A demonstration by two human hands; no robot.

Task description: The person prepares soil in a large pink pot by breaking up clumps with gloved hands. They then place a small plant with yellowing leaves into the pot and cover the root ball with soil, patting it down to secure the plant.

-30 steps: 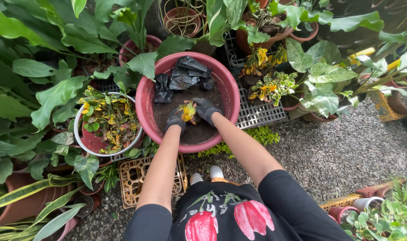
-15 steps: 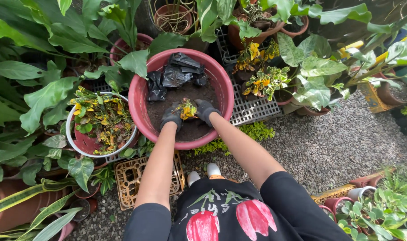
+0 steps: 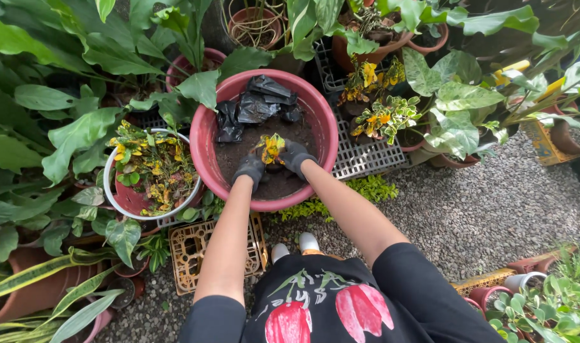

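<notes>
Two gloved hands, left hand (image 3: 250,169) and right hand (image 3: 295,156), cup a small yellow-green seedling (image 3: 270,147) between them, fingers closed around its base on the dark soil (image 3: 274,182) of the big red pot (image 3: 207,143). Both forearms reach straight forward. Crumpled black plastic (image 3: 255,107) lies at 12 o'clock; a white-rimmed pot (image 3: 112,171) stands at 9 o'clock.

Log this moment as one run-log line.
left hand: gloved, on soil beside small yellow-green plant | right hand: gloved, against plant | both inside large red basin | black plastic bags at far side
</notes>
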